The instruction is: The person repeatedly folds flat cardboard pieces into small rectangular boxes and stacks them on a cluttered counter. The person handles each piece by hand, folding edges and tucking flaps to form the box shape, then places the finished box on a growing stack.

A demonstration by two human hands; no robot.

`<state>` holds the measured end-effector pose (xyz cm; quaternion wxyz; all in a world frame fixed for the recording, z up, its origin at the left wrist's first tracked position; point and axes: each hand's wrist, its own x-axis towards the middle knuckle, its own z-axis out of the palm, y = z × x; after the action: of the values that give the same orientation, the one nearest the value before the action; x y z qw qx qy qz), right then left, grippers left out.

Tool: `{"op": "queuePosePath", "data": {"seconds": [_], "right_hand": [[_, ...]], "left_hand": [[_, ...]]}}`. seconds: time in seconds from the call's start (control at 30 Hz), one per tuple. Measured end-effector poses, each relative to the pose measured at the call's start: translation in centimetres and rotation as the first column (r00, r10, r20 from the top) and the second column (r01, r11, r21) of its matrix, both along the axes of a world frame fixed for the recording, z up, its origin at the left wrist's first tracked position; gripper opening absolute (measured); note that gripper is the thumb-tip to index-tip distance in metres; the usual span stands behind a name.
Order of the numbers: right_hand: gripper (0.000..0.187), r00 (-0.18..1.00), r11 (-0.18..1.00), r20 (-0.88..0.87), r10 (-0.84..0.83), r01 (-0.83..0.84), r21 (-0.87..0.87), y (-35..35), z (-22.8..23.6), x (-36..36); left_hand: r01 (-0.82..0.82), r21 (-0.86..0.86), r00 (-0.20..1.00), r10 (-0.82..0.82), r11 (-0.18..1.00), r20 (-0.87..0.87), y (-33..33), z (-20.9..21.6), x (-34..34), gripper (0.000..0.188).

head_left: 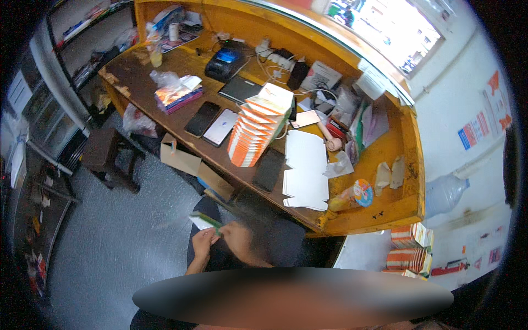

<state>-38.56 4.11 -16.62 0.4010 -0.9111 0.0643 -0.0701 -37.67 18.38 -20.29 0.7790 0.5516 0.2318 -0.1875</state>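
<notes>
Over my lap, low in the middle of the view, my left hand point(204, 241) pinches a small green-and-white piece of folded card point(201, 222). Close against the card's green edge is my right hand point(240, 238), curled and smeared by motion, so its grip on the card cannot be made out. On the desk ahead stands a tall stack of nested orange-and-white folded cartons point(252, 131). Right of it lies a pile of flat white carton blanks point(306, 173).
Two phones point(212, 122) and a black card terminal point(224, 61) lie on the wooden desk point(181, 122). Under its edge is an open cardboard box point(180, 158). A dark stool point(110, 157) stands at left. More orange-and-white cartons point(408, 257) are stacked at lower right, below a large water bottle point(446, 193).
</notes>
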Motion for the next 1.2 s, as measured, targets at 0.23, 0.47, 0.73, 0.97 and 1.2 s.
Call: {"op": "queuePosePath", "data": {"seconds": [0.23,0.47,0.73,0.97,1.2], "right_hand": [[0.007,0.999,1.000,0.045,0.011,-0.012,0.013,0.6,1.3,1.3],[0.011,0.985,0.991,0.126,0.119,-0.125,0.039,0.4,1.8,1.5],[0.010,0.956,0.972,0.209,0.207,-0.226,0.069,0.2,2.1,2.0],[0.013,0.933,0.957,0.221,0.284,-0.289,-0.014,0.0,1.4,1.7],[0.019,0.946,0.962,0.192,0.262,-0.271,0.021,0.0,2.2,1.8]], "left_hand": [[-0.050,-0.025,0.999,0.051,0.998,0.015,-0.3,1.4,1.0,0.023],[-0.073,-0.070,0.997,0.074,0.995,0.005,0.1,1.7,1.2,0.023],[-0.061,-0.068,0.995,0.066,0.996,0.080,0.3,2.4,1.5,0.015],[-0.005,-0.076,0.997,0.011,0.997,0.080,0.6,4.5,2.1,0.011],[-0.069,-0.244,0.990,0.097,0.967,0.104,-0.2,5.8,2.0,0.021]]}}
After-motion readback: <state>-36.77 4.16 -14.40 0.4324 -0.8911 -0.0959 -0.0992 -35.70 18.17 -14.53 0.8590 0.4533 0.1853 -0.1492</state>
